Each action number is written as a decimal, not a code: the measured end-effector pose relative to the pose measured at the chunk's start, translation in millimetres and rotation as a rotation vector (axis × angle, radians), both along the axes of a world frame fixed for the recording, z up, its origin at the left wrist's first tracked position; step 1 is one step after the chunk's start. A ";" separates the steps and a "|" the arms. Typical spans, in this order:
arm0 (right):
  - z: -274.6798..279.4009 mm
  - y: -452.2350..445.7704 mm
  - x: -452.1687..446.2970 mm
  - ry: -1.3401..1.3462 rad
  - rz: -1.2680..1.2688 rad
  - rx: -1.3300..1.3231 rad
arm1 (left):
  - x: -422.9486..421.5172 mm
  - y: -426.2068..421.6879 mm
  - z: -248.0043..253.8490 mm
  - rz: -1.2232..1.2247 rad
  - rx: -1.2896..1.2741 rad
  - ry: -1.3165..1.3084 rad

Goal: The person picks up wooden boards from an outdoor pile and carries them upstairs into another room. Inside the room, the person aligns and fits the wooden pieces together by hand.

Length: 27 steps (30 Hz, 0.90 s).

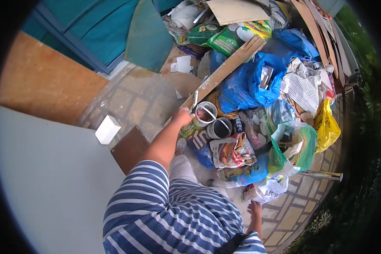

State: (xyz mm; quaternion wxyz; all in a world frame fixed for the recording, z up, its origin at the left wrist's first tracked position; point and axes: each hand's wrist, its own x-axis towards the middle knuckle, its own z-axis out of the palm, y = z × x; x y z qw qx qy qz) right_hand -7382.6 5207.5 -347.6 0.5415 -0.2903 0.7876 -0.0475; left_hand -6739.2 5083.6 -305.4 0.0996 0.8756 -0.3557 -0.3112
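A long wooden plank (226,71) slants from the heap of bags down toward the paving. My left hand (182,117) is closed around its lower end, with part of the grip hidden behind the hand. Beside that hand stand a white bucket (206,112) with a handle and a dark bucket (220,128). My right hand (255,208) hangs low, its fingers slightly bent and apart, just below a white plastic bag (270,189); nothing shows in it.
Filled bags crowd the ground, among them a blue bag (241,89), a green-and-white bag (293,148) and a yellow bag (327,127). Boards (321,34) lean at the back right. A white block (108,130) and a brown panel (130,149) lie at left.
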 end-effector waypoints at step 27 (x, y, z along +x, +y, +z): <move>72.1 112.2 229.7 0.277 -0.305 0.498 | 190.3 -112.8 -286.6 -0.033 -0.119 0.282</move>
